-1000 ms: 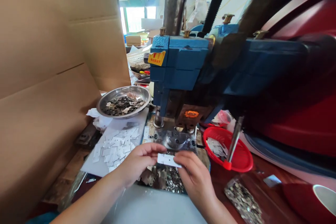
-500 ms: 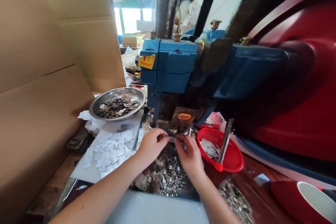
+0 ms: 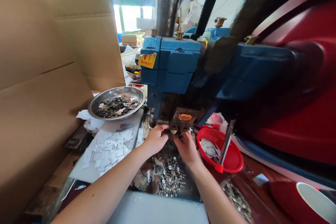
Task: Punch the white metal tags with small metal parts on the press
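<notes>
Under the head of a blue press [image 3: 173,66], my left hand [image 3: 156,139] and my right hand [image 3: 186,146] reach in from either side. Each hand's thumb and fingers are pinched close to the die area; what lies between them is too small and dark to make out. Just below the hands, a heap of small shiny metal rivets [image 3: 172,178] lies on a dark surface, beside flat brownish metal pieces [image 3: 141,180]. White rectangular plates [image 3: 112,152] are spread on a board to the left.
A steel bowl [image 3: 117,103] of thin metal pieces stands left, before a tall cardboard box [image 3: 86,42]. A red basket [image 3: 236,157] holds white plates on the right, near a metal lever [image 3: 227,141]. A large red wheel cover [image 3: 301,112] fills the right side.
Both hands have moved slightly forward and up, closer in under the press head, and their fingertips are a little farther apart. The thin piece between them no longer shows clearly.
</notes>
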`<state>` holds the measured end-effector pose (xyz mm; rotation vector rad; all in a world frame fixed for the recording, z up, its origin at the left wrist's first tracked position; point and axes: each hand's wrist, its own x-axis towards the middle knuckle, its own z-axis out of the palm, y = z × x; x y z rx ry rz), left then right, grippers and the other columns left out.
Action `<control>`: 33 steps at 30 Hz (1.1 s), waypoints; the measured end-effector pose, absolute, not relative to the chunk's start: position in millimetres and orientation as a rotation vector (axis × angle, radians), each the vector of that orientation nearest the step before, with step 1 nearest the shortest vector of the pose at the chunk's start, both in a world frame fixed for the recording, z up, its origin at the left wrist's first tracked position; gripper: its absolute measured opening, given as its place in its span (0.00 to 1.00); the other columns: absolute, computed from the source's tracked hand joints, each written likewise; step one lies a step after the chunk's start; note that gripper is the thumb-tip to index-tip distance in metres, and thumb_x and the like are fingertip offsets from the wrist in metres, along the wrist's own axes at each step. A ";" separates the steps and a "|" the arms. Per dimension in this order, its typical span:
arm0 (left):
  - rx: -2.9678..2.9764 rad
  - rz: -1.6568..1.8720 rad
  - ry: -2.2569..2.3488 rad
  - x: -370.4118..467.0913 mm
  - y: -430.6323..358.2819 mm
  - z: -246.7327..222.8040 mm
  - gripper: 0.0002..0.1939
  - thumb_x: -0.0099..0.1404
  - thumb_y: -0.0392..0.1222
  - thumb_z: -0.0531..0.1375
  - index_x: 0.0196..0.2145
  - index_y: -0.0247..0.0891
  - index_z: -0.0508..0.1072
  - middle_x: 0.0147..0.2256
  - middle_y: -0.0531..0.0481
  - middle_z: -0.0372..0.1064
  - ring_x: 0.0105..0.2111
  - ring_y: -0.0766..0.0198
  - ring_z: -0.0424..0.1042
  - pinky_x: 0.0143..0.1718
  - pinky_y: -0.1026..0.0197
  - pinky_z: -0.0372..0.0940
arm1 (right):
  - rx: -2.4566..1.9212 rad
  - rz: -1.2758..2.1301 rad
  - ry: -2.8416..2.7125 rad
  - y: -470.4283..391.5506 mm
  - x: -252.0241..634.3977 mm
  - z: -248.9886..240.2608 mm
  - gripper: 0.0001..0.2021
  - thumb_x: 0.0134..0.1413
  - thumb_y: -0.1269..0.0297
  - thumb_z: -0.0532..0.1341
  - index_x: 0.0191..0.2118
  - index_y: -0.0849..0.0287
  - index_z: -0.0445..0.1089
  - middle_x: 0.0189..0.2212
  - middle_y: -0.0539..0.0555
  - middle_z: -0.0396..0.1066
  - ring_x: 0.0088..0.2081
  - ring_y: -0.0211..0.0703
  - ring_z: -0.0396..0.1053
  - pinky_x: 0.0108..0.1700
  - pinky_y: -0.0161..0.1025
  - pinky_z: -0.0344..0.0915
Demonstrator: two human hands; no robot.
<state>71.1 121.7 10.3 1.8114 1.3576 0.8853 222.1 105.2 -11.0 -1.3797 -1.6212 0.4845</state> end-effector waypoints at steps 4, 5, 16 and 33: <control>1.870 0.966 1.465 51.6 107.9 24.7 0.13 0.59 0.36 0.57 0.43 0.39 0.73 0.45 0.47 0.69 0.49 0.56 0.66 0.54 0.53 0.58 | -1.385 0.424 -1.555 85.3 229.6 -2.1 0.11 0.54 0.58 0.56 0.39 0.57 0.68 0.39 0.57 0.68 0.41 0.47 0.67 0.43 0.44 0.65; 1.915 0.951 1.483 44.1 100.9 28.4 0.11 0.60 0.37 0.56 0.41 0.40 0.73 0.44 0.48 0.70 0.47 0.57 0.66 0.52 0.54 0.60 | -1.389 0.432 -1.552 77.9 233.3 -0.4 0.10 0.55 0.58 0.55 0.39 0.56 0.68 0.38 0.56 0.69 0.40 0.46 0.67 0.42 0.43 0.65; 2.247 0.248 1.402 23.8 44.2 19.5 0.09 0.57 0.43 0.62 0.38 0.43 0.73 0.40 0.49 0.67 0.43 0.54 0.66 0.45 0.53 0.60 | -1.545 0.579 -1.627 34.0 263.3 -18.8 0.12 0.54 0.55 0.55 0.35 0.54 0.72 0.33 0.53 0.75 0.37 0.47 0.72 0.43 0.44 0.67; 2.070 0.462 1.423 13.1 43.3 11.7 0.07 0.64 0.38 0.53 0.31 0.40 0.70 0.34 0.51 0.70 0.36 0.60 0.68 0.39 0.58 0.61 | -1.515 0.024 -2.007 43.0 262.7 -28.3 0.11 0.60 0.60 0.53 0.34 0.55 0.71 0.33 0.54 0.71 0.37 0.44 0.69 0.41 0.43 0.67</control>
